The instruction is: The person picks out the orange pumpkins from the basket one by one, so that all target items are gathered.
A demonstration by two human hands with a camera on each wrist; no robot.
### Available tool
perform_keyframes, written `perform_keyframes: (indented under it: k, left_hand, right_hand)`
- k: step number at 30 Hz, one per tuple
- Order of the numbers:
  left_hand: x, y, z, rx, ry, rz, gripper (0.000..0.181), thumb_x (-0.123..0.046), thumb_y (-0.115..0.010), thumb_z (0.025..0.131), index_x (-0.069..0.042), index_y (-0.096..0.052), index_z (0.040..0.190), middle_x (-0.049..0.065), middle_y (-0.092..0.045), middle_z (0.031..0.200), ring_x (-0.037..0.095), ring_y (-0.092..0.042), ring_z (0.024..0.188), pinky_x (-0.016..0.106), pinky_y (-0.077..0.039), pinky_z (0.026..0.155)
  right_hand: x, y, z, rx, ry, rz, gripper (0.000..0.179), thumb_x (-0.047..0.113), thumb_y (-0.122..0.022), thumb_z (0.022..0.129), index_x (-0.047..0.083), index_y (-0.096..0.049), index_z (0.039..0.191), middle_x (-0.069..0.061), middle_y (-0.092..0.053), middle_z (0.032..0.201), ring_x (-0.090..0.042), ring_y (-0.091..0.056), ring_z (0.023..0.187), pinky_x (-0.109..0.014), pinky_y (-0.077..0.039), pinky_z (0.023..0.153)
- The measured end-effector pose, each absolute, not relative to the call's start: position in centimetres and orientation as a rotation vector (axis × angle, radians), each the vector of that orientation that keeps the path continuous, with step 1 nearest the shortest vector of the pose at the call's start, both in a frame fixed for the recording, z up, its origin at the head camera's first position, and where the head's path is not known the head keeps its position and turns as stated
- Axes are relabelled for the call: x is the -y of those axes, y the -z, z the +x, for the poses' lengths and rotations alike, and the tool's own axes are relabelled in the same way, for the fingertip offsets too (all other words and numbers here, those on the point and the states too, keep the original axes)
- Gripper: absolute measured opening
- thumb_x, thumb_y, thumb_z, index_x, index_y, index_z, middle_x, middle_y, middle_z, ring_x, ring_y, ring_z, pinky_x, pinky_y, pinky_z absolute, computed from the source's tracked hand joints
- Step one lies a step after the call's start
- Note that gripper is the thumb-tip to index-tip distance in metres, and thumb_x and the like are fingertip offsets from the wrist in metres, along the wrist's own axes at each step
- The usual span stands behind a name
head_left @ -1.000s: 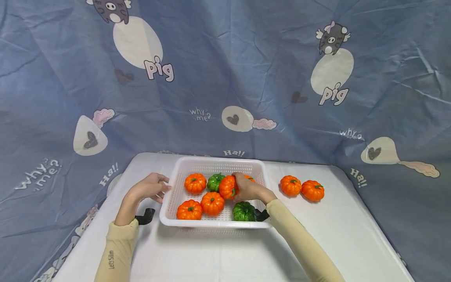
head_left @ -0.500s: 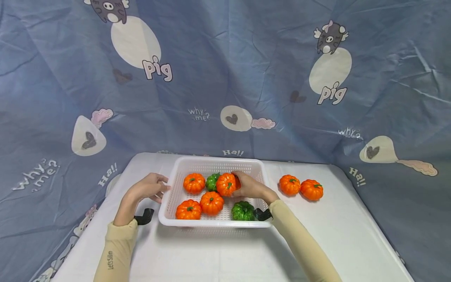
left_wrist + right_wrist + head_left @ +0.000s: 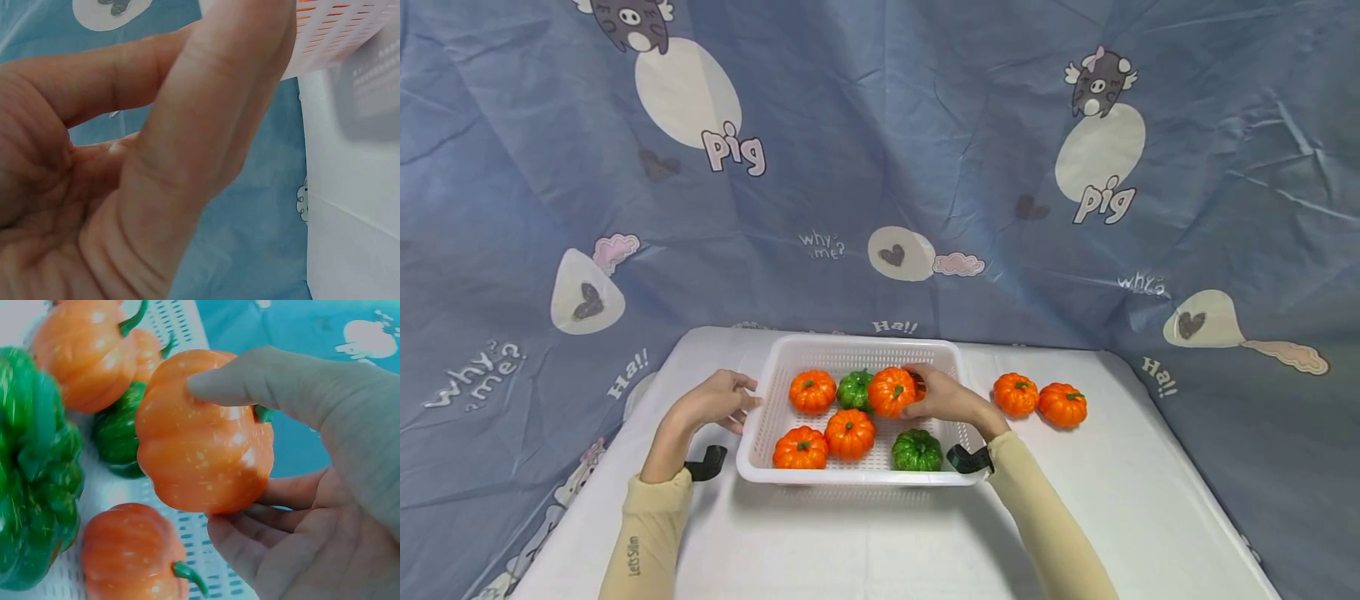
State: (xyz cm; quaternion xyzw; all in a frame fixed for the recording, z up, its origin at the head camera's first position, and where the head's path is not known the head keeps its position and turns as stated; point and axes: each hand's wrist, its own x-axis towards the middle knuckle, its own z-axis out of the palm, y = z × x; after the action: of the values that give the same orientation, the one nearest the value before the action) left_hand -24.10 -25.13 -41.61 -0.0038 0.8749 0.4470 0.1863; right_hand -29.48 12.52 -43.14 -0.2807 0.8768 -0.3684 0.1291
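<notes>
My right hand (image 3: 951, 398) grips a small orange pumpkin (image 3: 203, 440), thumb on one side and fingers on the other, over the right part of a white plastic basket (image 3: 865, 477). In the head view that pumpkin partly hides another orange pumpkin (image 3: 134, 550) behind it. Beside it lies a green pumpkin (image 3: 853, 392); a second green pumpkin (image 3: 917, 451) sits at the basket's front right. Loosely bent, the fingers of my left hand (image 3: 715, 398) reach the basket's left rim; their tips are out of sight in the left wrist view.
Several more orange pumpkins (image 3: 850, 434) lie in the basket's left half. Two orange pumpkins (image 3: 1017, 395) stand on the white tabletop (image 3: 1120, 500) to the basket's right. Blue printed cloth (image 3: 820, 167) hangs behind and around the table.
My right hand has shifted right. The pumpkin it holds moved slightly left and up, then back right, and its stem has turned from low right to nearer the middle. The left hand stays put.
</notes>
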Motion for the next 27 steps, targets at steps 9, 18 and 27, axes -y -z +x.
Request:
perform_keyframes:
  k: [9, 18, 27]
  left_hand:
    - [25.2, 41.8, -24.3, -2.468, -1.251, -0.017, 0.057, -0.013, -0.059, 0.094, 0.016, -0.037, 0.138, 0.021, -0.064, 0.099, 0.017, -0.066, 0.071, 0.035, -0.061, 0.063]
    - [25.1, 41.7, -24.2, -2.464, -1.252, -0.028, 0.055, -0.012, -0.059, 0.094, 0.016, -0.038, 0.137, 0.021, -0.064, 0.098, 0.018, -0.066, 0.072, 0.035, -0.061, 0.063]
    - [25.1, 41.5, -24.0, -2.479, -1.228, -0.015, 0.056, -0.013, -0.06, 0.095, 0.017, -0.037, 0.136, 0.022, -0.063, 0.099, 0.018, -0.065, 0.074, 0.035, -0.061, 0.063]
  right_hand:
    - [-14.5, 42.2, -28.0, -2.469, 1.277, -0.689, 0.081, 0.014, -0.075, 0.076, 0.0, -0.036, 0.146, -0.016, -0.048, 0.141, -0.033, -0.048, 0.129, -0.047, -0.043, 0.108]
    - [-16.6, 42.2, -26.4, -2.453, 1.364, -0.665, 0.079, 0.017, -0.075, 0.079, 0.005, -0.036, 0.146, -0.016, -0.041, 0.148, -0.038, -0.043, 0.134, -0.052, -0.039, 0.11]
    - [-19.0, 41.7, -25.1, -2.462, 1.368, -0.595, 0.077, 0.021, -0.072, 0.083, 0.006, -0.034, 0.148, -0.016, -0.037, 0.15, -0.04, -0.04, 0.135, -0.055, -0.038, 0.109]
